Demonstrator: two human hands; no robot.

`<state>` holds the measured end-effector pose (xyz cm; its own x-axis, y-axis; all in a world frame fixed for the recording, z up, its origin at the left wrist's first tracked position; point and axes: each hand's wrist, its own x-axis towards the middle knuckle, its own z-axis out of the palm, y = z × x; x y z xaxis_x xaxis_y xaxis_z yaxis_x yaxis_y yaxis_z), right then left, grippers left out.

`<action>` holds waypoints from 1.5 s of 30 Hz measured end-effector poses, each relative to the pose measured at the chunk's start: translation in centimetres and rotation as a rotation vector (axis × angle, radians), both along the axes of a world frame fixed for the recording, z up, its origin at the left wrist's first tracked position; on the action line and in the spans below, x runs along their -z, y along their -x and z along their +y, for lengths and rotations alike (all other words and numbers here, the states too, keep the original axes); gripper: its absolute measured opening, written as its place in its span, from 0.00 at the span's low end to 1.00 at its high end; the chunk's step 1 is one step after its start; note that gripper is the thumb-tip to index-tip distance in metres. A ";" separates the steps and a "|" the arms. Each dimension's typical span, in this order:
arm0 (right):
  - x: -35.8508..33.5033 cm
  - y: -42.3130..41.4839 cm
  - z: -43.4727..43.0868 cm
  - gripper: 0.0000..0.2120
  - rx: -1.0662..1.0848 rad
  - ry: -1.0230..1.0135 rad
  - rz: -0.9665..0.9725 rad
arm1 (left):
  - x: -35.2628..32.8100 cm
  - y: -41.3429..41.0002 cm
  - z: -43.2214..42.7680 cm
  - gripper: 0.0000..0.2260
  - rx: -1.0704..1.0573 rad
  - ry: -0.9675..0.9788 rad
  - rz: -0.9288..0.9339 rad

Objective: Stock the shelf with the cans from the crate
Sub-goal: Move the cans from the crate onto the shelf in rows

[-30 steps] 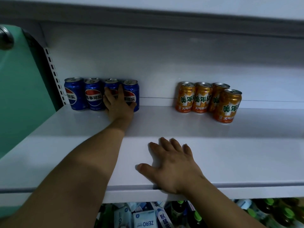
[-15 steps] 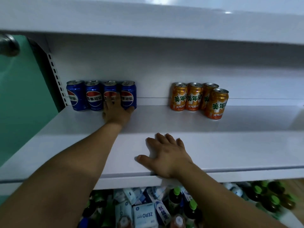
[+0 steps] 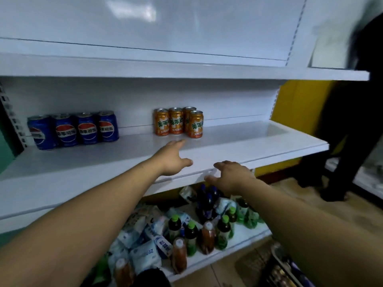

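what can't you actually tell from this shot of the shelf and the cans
Head view only:
- Crate: cut off by the bottom right corner and blurred; its contents cannot be counted.
- Rear orange can: mostly hidden by the front orange can.
- Right hand: blurred; contact with the shelf edge is unclear.
- Bystander: motion-blurred, cut by the right edge.

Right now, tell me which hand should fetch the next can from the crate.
Probably right: the right hand hangs empty at the edge of the shelf, nearer the crate; the left hand stretches over the shelf.
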<state>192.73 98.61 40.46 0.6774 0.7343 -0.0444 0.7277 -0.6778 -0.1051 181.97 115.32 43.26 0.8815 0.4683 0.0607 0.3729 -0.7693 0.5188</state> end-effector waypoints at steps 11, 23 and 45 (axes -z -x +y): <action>3.1 -3.8 -25.3 0.35 0.576 0.086 0.093 | 5.1 -11.2 -20.7 0.36 0.514 -0.025 0.124; 16.2 -10.1 -39.8 0.34 0.885 0.167 0.353 | 21.2 -20.1 -34.0 0.35 0.847 0.011 0.493; 54.7 -25.0 -36.5 0.26 0.951 -0.041 1.050 | 54.6 -37.6 -34.2 0.31 0.783 0.100 0.936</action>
<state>217.71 62.13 -14.24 0.5726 0.0368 -0.8190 -0.4248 -0.8411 -0.3348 219.61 81.16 -11.37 0.6115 -0.2419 -0.7533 0.0883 -0.9253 0.3688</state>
